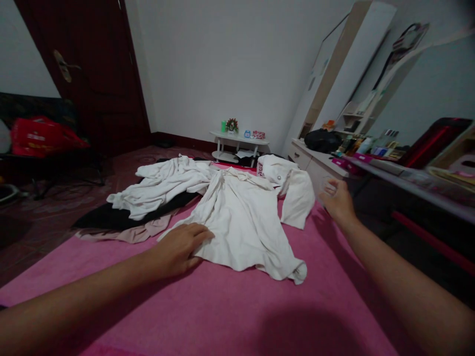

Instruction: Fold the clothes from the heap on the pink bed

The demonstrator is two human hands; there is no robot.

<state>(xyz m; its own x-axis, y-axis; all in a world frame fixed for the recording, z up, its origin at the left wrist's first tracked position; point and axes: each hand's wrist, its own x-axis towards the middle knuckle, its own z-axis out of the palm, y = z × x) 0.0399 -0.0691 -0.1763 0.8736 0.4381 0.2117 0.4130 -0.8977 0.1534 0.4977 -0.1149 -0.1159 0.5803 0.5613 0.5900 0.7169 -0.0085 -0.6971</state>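
A pink bed (230,306) fills the lower half of the view, reaching from the near edge toward the far wall. A dark red door (100,74) stands shut at the back left. Along the right runs a long surface (326,160) crowded with bottles and small boxes, and a black bag (322,140) sits on its far end.

In the middle of the bed lies a white shirt (241,222), spread front-up with its collar pointing away and its hem rumpled toward the near side. To its left is a heap of clothes: a second white top (163,185) on a black garment (111,217), with a beige one (137,232) showing under both at the bed's left edge. At the shirt's right shoulder lies a white piece with a button (293,190) — whether it is a sleeve of the shirt or another garment cannot be told.

The left hand (178,249) rests flat on the shirt's lower left edge, fingers spread, palm down, gripping nothing. The right hand (338,200) hangs in the air by the bed's right edge, just beside the buttoned piece but apart from it — fingers loosely open and empty.

A red bag (40,136) sits at far left. A small white table (237,140) stands against the back wall, carrying a few little items.
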